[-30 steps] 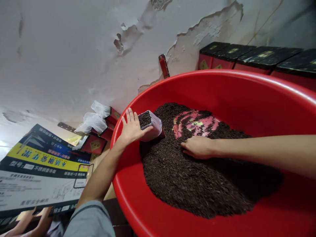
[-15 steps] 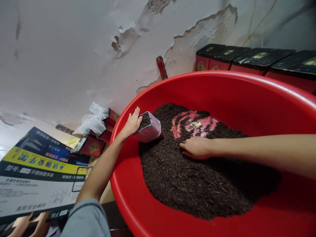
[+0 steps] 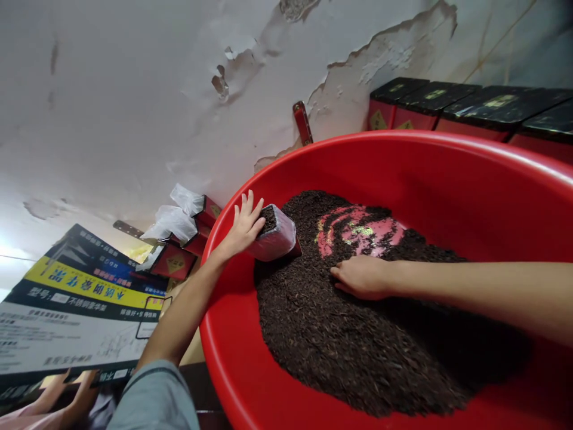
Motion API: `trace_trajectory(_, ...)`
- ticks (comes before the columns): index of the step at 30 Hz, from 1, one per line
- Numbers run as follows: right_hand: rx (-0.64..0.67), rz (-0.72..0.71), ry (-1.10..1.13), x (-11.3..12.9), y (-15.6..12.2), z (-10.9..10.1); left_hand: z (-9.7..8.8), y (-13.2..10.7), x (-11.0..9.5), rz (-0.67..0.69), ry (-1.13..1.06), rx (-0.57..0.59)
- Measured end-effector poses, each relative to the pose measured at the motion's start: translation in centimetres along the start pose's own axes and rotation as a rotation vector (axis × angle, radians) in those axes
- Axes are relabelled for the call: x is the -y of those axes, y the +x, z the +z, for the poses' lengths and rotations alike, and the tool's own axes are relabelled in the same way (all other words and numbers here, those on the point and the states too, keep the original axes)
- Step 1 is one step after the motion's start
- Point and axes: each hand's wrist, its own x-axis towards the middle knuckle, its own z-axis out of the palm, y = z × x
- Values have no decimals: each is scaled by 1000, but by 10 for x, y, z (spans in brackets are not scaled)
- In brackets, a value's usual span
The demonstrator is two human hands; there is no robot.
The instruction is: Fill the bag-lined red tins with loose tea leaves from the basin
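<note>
A wide red plastic basin (image 3: 403, 143) holds a broad heap of dark, dried tea leaves (image 3: 340, 346). Towards the basin's left side leans a tea tin (image 3: 293, 253), tilted, with a clear plastic liner (image 3: 280, 236) folded over its mouth and tea leaves inside. My left hand (image 3: 245, 226) is at the tin's mouth, its fingers spread and stretched out. My right hand (image 3: 362, 276) rests low on the heap with its fingers curled into the leaves, the fingertips partly hidden. Beyond it, a pink and gold printed patch (image 3: 358, 230) of the basin floor shows through.
Several red tins with black lids (image 3: 487, 107) line the wall behind the basin. To the left stand red tins (image 3: 176, 263) with plastic liners (image 3: 172, 222) sticking out. A printed cardboard box (image 3: 85, 304) stands at far left, another person's arms (image 3: 67, 400) below it.
My left hand's fingers have spread wider at the tin's mouth. My right hand stays curled at the leaves, hardly moved. The view has shifted slightly.
</note>
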Motion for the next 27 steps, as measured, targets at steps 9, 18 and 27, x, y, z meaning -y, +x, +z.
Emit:
trace_trajectory(9, 19, -27, 13, -4, 1, 2, 5, -1, -42, -76, 205, 38)
trace_trajectory(18, -9, 78, 129, -5, 6, 15, -8, 10, -2, -34, -352, -66)
trace_trajectory(27, -21, 30, 76, -5, 5, 17, 7, 14, 15, -116, -334, -160)
